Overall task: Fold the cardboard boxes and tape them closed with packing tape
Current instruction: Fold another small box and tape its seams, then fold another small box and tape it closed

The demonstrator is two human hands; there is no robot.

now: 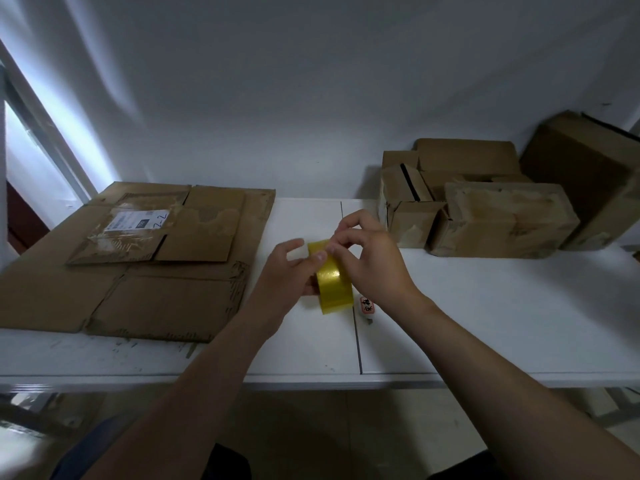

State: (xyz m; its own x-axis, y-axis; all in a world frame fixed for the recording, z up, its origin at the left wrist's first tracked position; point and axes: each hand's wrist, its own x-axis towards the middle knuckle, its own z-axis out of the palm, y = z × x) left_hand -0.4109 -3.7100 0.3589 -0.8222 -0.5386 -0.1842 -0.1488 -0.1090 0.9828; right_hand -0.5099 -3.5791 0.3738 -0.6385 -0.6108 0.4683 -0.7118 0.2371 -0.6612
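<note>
A yellow roll of packing tape (333, 284) is held above the middle of the white table (485, 323). My left hand (289, 271) grips the roll from its left side, thumb on the band. My right hand (370, 258) comes in from the right, its fingertips curled and picking at the top of the roll. Flattened cardboard boxes (145, 265) lie stacked on the left of the table, the top one bearing a white label (136, 221). Folded, taped boxes (502, 216) stand in a group at the back right.
A small white object with red marks (366, 305) lies on the table just below my right wrist. A seam (356, 341) runs front to back through the table's middle. The wall stands right behind the table. A window frame (45, 143) is at far left.
</note>
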